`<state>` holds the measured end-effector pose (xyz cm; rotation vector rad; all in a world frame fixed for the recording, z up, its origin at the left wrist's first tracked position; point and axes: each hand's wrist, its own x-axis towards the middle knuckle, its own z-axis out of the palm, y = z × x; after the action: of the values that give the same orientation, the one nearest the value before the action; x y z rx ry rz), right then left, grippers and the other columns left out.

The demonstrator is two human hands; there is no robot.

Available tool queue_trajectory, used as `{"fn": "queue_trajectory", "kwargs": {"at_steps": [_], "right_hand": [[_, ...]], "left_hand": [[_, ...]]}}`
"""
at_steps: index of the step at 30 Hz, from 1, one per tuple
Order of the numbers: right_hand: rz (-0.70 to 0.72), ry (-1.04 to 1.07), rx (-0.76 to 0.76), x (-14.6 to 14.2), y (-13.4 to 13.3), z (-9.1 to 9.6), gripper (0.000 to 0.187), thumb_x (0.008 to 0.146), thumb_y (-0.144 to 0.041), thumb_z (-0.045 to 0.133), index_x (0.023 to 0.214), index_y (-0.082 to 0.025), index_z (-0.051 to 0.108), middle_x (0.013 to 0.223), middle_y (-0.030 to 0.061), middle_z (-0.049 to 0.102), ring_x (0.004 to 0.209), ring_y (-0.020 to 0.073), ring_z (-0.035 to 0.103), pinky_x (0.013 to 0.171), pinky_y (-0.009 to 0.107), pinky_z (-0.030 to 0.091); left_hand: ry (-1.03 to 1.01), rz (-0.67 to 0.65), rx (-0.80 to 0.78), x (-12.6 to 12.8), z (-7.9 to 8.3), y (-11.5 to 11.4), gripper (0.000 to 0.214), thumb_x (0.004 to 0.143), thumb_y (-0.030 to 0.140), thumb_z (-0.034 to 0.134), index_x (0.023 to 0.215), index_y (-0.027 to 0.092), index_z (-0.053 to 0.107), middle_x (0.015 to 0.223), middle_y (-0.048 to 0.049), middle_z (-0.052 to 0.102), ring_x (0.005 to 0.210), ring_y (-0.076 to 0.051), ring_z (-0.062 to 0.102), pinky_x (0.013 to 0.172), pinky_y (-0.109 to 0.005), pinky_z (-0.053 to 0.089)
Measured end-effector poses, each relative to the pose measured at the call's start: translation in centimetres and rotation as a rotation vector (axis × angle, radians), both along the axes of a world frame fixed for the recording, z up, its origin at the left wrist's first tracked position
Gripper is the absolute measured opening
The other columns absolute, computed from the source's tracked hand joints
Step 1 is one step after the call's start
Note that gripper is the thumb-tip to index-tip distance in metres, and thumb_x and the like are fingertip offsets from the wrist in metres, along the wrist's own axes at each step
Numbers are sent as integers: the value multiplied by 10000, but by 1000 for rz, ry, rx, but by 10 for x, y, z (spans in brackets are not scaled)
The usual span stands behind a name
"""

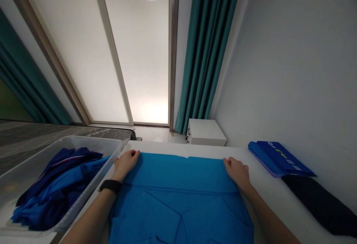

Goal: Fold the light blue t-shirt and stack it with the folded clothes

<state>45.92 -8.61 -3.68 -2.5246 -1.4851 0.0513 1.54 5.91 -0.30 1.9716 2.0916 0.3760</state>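
A bright blue garment lies spread on the white table, its near part running out of the bottom of the view. A flat, straight band crosses its far end, with creases and folded layers below. My left hand, a black band on the wrist, pinches the far left corner of the cloth. At the far right corner my right hand has its fingers closed on the same edge. Between both hands the edge is stretched fairly straight.
A translucent plastic bin with crumpled blue clothes stands at left. Folded blue clothes and a black folded cloth lie at right. Beyond the table are a white cabinet, a green curtain and frosted sliding doors.
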Motion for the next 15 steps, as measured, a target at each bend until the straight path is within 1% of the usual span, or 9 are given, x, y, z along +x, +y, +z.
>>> {"fn": "queue_trajectory", "kwargs": {"at_steps": [2, 4, 6, 8, 10, 12, 14, 15], "right_hand": [[17, -8, -4, -1, -7, 1, 376, 961, -441, 305, 807, -207, 556, 832, 83, 667, 893, 263, 614, 796, 391, 364], [28, -11, -5, -2, -15, 1, 291, 949, -411, 348, 893, -201, 541, 825, 75, 658, 864, 254, 620, 761, 362, 367], [61, -9, -1, -1, -25, -1, 235, 931, -385, 391, 987, -194, 516, 811, 62, 649, 840, 242, 625, 731, 333, 366], [118, -13, 14, 0, -33, -4, 235, 921, -370, 403, 1039, -190, 496, 780, 47, 638, 820, 236, 628, 711, 317, 366], [178, -38, 46, 2, -40, -6, 236, 917, -365, 396, 1042, -191, 494, 799, 54, 641, 833, 242, 626, 714, 320, 371], [223, -88, 90, 1, -43, -6, 221, 906, -345, 404, 1028, -194, 509, 904, 87, 656, 890, 258, 617, 754, 343, 379], [273, -125, 134, -9, -42, -3, 204, 893, -307, 419, 1019, -196, 534, 1009, 112, 654, 940, 269, 600, 795, 366, 381], [311, -127, 151, -18, -41, 0, 197, 890, -289, 423, 1012, -198, 549, 1023, 115, 653, 944, 269, 595, 805, 372, 381]], "left_hand": [[3, -21, -6, 0, 3, -5, 393, 898, 452, 386, 948, 194, 679, 986, -114, 739, 991, -339, 648, 882, -461, 413], [14, -48, 10, 0, 3, -11, 370, 889, 424, 418, 1077, 186, 630, 974, -98, 733, 969, -313, 655, 867, -428, 429], [40, -92, 52, -2, 2, -18, 412, 883, 394, 440, 1209, 167, 549, 990, -96, 718, 977, -294, 651, 844, -390, 439], [57, -149, 84, -6, 0, -26, 446, 879, 376, 452, 1260, 148, 498, 1013, -101, 699, 978, -282, 649, 812, -354, 447], [23, -201, 71, -12, -2, -33, 429, 877, 365, 456, 1243, 146, 493, 1000, -93, 690, 937, -262, 659, 767, -320, 454], [-58, -247, 42, -19, -3, -42, 373, 879, 347, 444, 1194, 159, 510, 948, -71, 690, 870, -236, 670, 727, -292, 458], [-137, -281, 33, -27, -3, -51, 304, 880, 322, 431, 1125, 179, 539, 898, -48, 689, 815, -214, 673, 703, -277, 459], [-163, -290, 37, -30, -3, -57, 275, 876, 311, 431, 1091, 189, 553, 879, -39, 689, 795, -207, 671, 697, -275, 458]]}}
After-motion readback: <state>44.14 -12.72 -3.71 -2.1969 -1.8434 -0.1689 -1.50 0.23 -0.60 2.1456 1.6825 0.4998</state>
